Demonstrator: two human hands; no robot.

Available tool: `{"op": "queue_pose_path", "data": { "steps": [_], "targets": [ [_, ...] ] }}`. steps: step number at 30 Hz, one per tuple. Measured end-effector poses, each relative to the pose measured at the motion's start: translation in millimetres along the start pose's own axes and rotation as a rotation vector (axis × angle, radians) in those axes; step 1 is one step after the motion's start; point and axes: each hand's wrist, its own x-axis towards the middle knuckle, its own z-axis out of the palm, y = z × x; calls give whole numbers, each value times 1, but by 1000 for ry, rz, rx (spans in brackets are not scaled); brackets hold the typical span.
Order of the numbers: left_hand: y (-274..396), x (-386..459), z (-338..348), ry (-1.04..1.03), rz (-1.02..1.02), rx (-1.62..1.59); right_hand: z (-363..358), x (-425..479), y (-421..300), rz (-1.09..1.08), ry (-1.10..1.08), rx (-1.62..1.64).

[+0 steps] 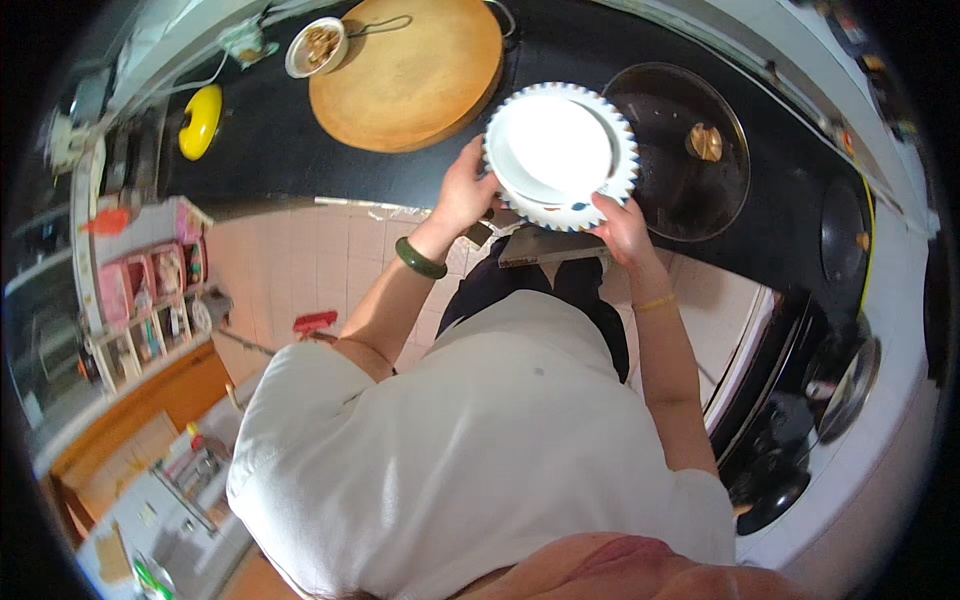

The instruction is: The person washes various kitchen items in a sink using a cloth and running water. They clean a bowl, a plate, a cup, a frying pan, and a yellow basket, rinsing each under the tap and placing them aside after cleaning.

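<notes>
Both hands grip a white dish (559, 142) with a patterned, toothed-looking rim, above the front edge of the dark counter. My left hand (465, 187) holds its left side, and a dark green bangle circles that wrist. On the lower right rim lies the thumb of my right hand (621, 225), with the fingers mostly hidden beneath. The middle of the dish is very bright, so whether anything lies in it is hard to tell. Just behind and right of it is a large round dark lid (675, 202) with a brown knob (705, 142).
A thick round wooden cutting board (412, 75) lies at the back. By its left edge stands a small white bowl (318, 46) of brown pieces. A yellow object (200, 122) is farther left. Another dark lid (840, 232) and a black wok (776, 499) are at right.
</notes>
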Motion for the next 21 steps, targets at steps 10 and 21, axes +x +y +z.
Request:
{"op": "queue_pose_path", "data": {
  "steps": [10,21],
  "targets": [
    [-52,52,-18,-20,-58,-334,41,35,9,-117,214,85],
    [-114,-39,50,-542,-491,-509,-20,-159,88,-392,392,158]
  ]
}}
